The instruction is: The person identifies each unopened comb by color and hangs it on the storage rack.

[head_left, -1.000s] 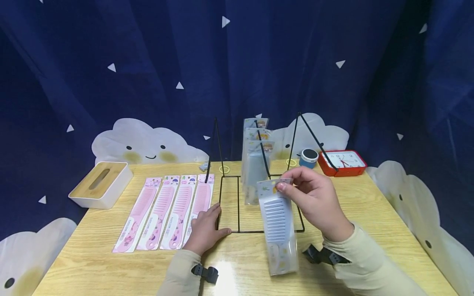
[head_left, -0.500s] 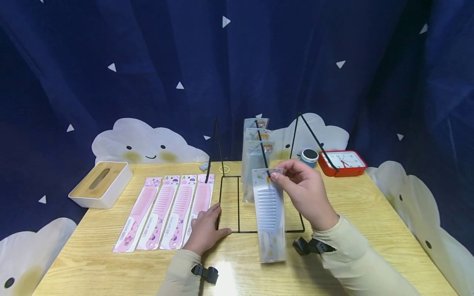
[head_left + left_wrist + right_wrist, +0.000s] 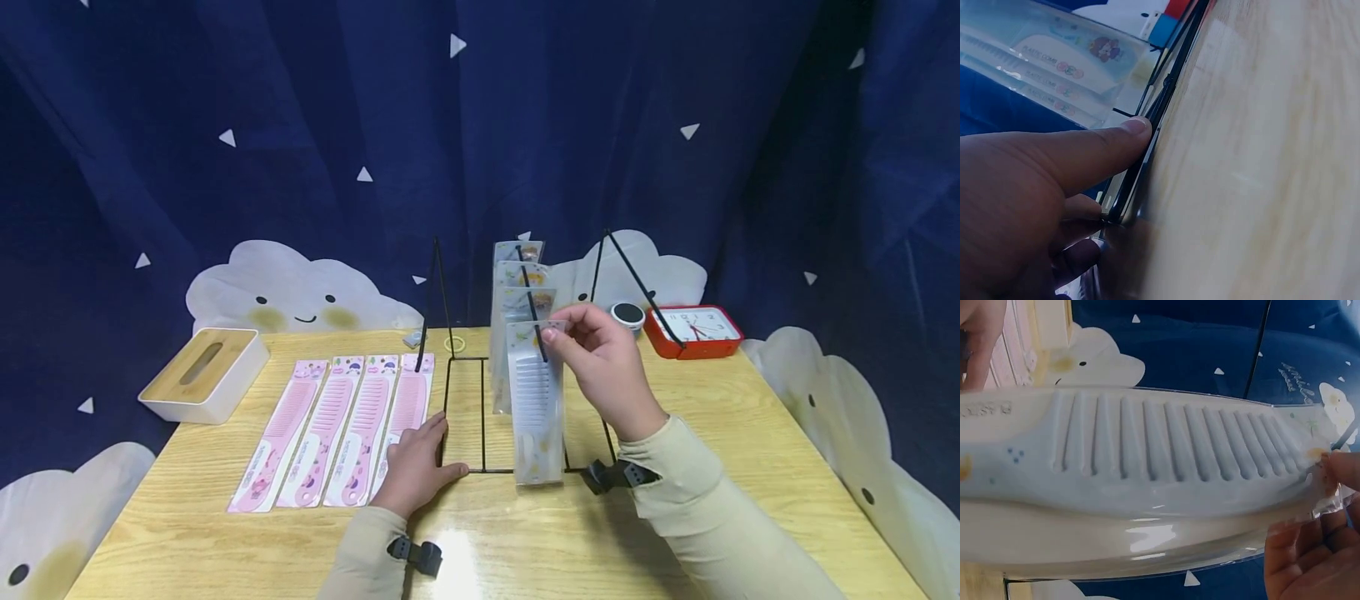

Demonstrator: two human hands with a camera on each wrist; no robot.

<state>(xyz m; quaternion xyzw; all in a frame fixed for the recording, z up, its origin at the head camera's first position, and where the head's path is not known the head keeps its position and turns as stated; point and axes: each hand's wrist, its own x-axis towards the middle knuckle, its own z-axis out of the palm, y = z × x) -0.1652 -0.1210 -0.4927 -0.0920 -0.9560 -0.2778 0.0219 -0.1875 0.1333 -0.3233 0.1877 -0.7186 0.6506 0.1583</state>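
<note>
My right hand pinches the top right corner of a pale blue comb in clear packaging, between thumb and fingers. The end of a black wire hook shows in front of this pack's top, and the pack hangs upright. Behind it, several similar packaged combs hang along the same hook. In the right wrist view the comb's teeth fill the middle. My left hand rests at the front left corner of the black wire rack, its thumb lying along the front wire.
Several pink packaged combs lie in a row left of the rack. A tissue box stands at the far left. Behind the right hand are a small round speaker and a red clock. Another rack hook juts out at left.
My right hand has moved the blue comb pack left and away from me, onto the front of the middle hook. The left hand has stayed at the rack's corner.
</note>
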